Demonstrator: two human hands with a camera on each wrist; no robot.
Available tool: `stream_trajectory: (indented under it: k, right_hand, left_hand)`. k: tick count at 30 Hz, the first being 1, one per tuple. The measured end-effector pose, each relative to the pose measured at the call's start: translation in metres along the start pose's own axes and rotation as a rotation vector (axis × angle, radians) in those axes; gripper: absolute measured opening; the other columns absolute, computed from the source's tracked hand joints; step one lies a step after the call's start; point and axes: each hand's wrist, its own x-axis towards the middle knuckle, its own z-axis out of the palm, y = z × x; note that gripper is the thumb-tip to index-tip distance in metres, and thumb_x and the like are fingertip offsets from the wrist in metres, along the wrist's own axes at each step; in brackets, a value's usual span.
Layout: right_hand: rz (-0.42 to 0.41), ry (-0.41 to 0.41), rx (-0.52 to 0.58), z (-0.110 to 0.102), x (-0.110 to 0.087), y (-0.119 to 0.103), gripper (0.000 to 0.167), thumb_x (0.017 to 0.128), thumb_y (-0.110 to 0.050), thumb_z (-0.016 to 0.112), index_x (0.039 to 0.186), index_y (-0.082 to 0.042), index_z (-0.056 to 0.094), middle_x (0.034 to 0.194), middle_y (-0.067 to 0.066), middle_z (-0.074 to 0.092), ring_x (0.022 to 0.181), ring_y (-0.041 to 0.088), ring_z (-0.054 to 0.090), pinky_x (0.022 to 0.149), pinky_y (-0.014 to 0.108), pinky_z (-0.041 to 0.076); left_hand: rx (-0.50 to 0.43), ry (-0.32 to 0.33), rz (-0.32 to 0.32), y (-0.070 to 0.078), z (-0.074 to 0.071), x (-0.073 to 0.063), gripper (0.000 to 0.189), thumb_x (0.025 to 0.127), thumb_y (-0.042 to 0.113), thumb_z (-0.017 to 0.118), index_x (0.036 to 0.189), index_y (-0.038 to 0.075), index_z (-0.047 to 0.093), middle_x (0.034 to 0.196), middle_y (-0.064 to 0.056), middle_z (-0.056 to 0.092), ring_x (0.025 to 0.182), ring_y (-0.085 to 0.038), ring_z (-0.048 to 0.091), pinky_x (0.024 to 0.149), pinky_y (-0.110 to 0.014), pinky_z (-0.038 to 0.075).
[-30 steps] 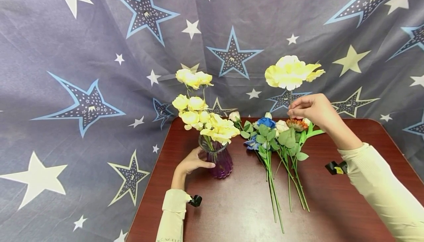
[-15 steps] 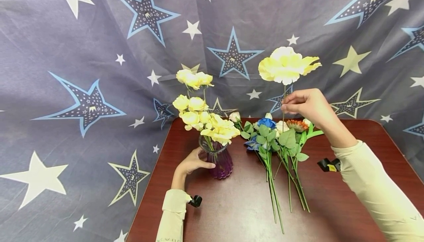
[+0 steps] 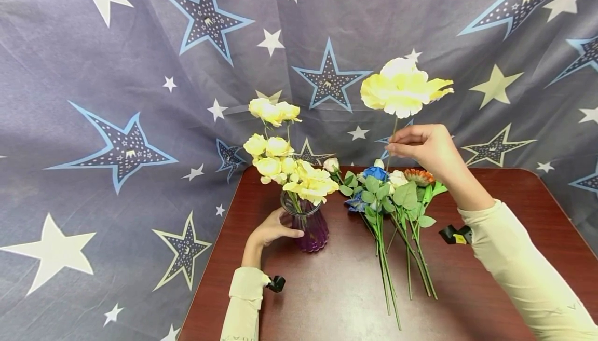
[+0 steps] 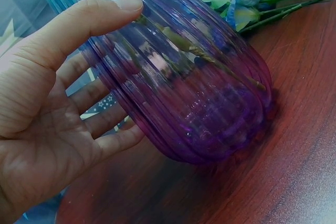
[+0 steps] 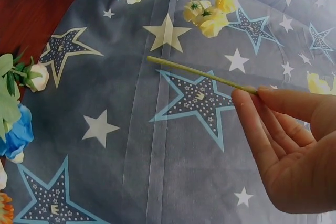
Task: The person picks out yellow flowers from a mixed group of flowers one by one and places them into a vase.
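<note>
A ribbed glass vase [image 3: 312,229], purple toward its base, stands upright with several yellow flowers [image 3: 280,162] in it. My left hand [image 3: 271,228] holds the vase from the left. In the left wrist view the thumb lies across the near side of the glass [image 4: 210,98], and the other fingers [image 4: 113,106] reach behind it. Above the table at the right, my right hand [image 3: 422,149] pinches the stem of a large yellow flower [image 3: 404,89], bloom up. The right wrist view shows the bare lower end of this stem [image 5: 199,73] sticking out past the fingertips.
Several loose flowers lie on the dark red table [image 3: 345,289] right of the vase, among them a blue rose [image 3: 376,172] and an orange flower [image 3: 419,176]. Their stems [image 3: 388,278] point toward the front. Behind the table hangs a grey star-patterned cloth [image 3: 327,9].
My right hand has moved left and slightly up with the yellow flower, now above the blue rose. The left hand and the vase have stayed in place.
</note>
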Motion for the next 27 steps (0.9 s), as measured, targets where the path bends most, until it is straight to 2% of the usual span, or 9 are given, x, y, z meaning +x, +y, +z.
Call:
stream_trajectory:
  k: [7,13,27]
  right_hand:
    - [-0.099,0.060,0.078,0.008,-0.004,-0.005,0.025,0.089,-0.021,0.081,0.103,-0.001,0.077,0.088,-0.009,0.079,0.079,0.008,0.075,0.071,0.020,0.060]
    - [-0.145,0.094,0.135,0.014,-0.006,-0.008,0.021,0.089,-0.019,0.080,0.103,-0.002,0.077,0.089,-0.005,0.080,0.078,0.008,0.075,0.072,0.019,0.059]
    - [-0.193,0.035,0.249,0.037,-0.002,-0.023,0.019,0.089,-0.014,0.080,0.100,0.001,0.077,0.088,-0.004,0.079,0.081,0.012,0.076,0.077,0.022,0.061]
  left_hand:
    - [-0.001,-0.002,0.009,0.000,0.000,0.000,0.089,0.077,0.006,0.088,0.153,0.006,0.041,0.157,-0.018,0.044,0.146,-0.039,0.041,0.119,-0.052,0.037]
    - [0.000,0.002,0.006,-0.001,0.000,0.000,0.089,0.076,0.005,0.088,0.152,0.005,0.042,0.156,-0.019,0.045,0.146,-0.039,0.041,0.120,-0.052,0.035]
    - [0.011,0.003,0.009,-0.002,0.000,0.000,0.088,0.077,0.005,0.087,0.153,0.006,0.042,0.157,-0.018,0.045,0.146,-0.039,0.041,0.119,-0.052,0.036]
